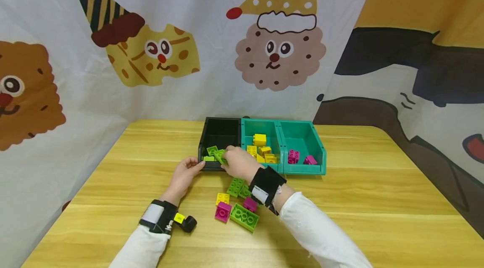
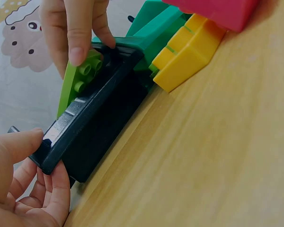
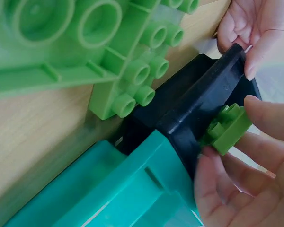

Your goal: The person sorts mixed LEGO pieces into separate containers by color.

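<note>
My left hand (image 1: 186,175) grips the front left corner of the black bin (image 1: 221,131), thumb on the rim and fingers curled beneath it, as the left wrist view shows. My right hand (image 1: 240,163) reaches over the bin's front and holds a light green building block (image 3: 229,130) between thumb and fingers, just inside the front wall. More green blocks (image 1: 209,158) lie in the front of the black bin. The left wrist view shows the right thumb against the studded green block (image 2: 83,78).
A teal bin (image 1: 261,123) with several yellow blocks (image 1: 259,140) adjoins the black one; another teal bin (image 1: 319,150) holds magenta blocks (image 1: 293,156). Before them on the wooden table (image 1: 151,142) lie loose green (image 1: 244,217), yellow (image 1: 222,198) and magenta blocks (image 1: 223,211). A printed cloth (image 1: 211,100) hangs behind.
</note>
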The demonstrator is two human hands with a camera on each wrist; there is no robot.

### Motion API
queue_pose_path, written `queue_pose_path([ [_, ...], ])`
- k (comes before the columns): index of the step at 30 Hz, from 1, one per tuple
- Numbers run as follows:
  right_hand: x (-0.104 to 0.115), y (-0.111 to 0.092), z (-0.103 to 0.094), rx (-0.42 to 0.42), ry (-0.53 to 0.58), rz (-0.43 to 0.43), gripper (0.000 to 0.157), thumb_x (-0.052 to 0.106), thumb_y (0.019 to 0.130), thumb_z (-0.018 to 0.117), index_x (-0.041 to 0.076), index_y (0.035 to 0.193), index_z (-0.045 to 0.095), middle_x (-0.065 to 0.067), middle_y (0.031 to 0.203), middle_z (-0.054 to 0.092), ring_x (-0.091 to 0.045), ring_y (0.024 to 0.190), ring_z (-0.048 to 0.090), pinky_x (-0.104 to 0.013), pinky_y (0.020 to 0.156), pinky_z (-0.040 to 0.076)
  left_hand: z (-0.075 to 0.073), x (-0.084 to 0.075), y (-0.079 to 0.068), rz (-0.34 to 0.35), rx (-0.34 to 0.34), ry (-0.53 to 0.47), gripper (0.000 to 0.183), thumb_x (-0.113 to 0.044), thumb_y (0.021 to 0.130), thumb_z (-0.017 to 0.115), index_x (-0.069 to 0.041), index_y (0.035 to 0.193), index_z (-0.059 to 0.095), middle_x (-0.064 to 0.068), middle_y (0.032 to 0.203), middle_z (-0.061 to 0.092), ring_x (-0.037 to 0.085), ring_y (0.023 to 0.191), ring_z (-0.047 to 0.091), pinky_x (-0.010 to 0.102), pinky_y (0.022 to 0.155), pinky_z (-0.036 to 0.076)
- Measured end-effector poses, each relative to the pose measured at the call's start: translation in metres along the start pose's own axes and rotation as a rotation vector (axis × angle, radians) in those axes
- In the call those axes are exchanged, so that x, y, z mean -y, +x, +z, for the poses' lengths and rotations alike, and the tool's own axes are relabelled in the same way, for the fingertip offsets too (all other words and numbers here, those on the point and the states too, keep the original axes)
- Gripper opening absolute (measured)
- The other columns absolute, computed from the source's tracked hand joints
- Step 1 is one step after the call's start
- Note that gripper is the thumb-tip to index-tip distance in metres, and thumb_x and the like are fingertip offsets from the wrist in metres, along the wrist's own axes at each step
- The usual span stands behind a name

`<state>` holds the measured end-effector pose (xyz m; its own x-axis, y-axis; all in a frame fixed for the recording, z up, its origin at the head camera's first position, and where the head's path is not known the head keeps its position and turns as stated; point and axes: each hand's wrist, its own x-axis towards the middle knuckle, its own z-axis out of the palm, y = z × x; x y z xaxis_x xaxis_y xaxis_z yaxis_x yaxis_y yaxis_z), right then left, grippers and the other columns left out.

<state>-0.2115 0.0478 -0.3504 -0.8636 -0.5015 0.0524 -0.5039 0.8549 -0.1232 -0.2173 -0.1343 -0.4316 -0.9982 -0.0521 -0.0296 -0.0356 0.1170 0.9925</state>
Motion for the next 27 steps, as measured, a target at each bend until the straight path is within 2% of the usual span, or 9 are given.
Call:
queue_pose_path([
  [6,0.001,0.004,0.003,-0.076,-0.044,0.008,0.027,0.023,0.090,0.065,0.010,0.113,0.068,-0.007,0.104,0.067,-0.021,0.090,0.065,-0.031,0.081,0.053,0.000,0.001,0.002,0.008,0.002,-0.015,0.021,-0.012,0.091,0.063,0.004,0.101,0.055,0.000,0.084,0.055,0.009,0.078,0.050,0.018,0.070,0.044],
  [14,0.004,0.009,0.008,-0.107,-0.219,0.012,0.018,0.023,0.091,0.064,0.015,0.105,0.072,-0.003,0.097,0.068,-0.019,0.086,0.063,-0.031,0.076,0.054,-0.001,0.000,0.000,0.008,-0.002,0.000,0.022,-0.014,0.090,0.064,0.003,0.101,0.055,0.000,0.084,0.054,0.008,0.078,0.049,0.018,0.069,0.044],
  [17,0.007,0.010,0.010,-0.066,-0.311,0.024,0.021,0.025,0.094,0.059,0.016,0.110,0.070,-0.002,0.103,0.067,-0.020,0.092,0.062,-0.031,0.077,0.054,-0.001,-0.001,0.000,0.010,-0.002,-0.006,0.022,-0.013,0.090,0.063,0.004,0.102,0.055,-0.001,0.084,0.055,0.008,0.078,0.049,0.018,0.069,0.044],
  [21,0.013,0.010,0.011,0.053,-0.352,0.057,0.036,0.030,0.098,0.050,0.013,0.129,0.057,-0.003,0.126,0.059,-0.022,0.113,0.055,-0.035,0.088,0.052,0.000,-0.001,0.000,0.005,0.004,-0.019,0.021,-0.012,0.091,0.063,0.004,0.101,0.055,-0.001,0.083,0.055,0.008,0.077,0.049,0.018,0.069,0.045],
  [25,0.015,0.009,0.010,0.147,-0.305,0.077,0.049,0.032,0.100,0.043,0.010,0.144,0.038,-0.006,0.145,0.044,-0.025,0.130,0.043,-0.039,0.099,0.045,0.000,0.000,0.000,0.000,0.007,-0.028,0.020,-0.012,0.091,0.063,0.004,0.101,0.055,-0.002,0.082,0.054,0.008,0.076,0.049,0.018,0.069,0.045],
  [27,0.012,0.008,0.007,0.159,-0.218,0.075,0.053,0.031,0.101,0.043,0.008,0.147,0.030,-0.009,0.148,0.039,-0.027,0.134,0.039,-0.040,0.104,0.040,0.000,0.000,0.000,0.000,0.009,-0.027,0.020,-0.012,0.091,0.063,0.004,0.101,0.055,-0.002,0.082,0.054,0.008,0.076,0.049,0.019,0.069,0.045],
])
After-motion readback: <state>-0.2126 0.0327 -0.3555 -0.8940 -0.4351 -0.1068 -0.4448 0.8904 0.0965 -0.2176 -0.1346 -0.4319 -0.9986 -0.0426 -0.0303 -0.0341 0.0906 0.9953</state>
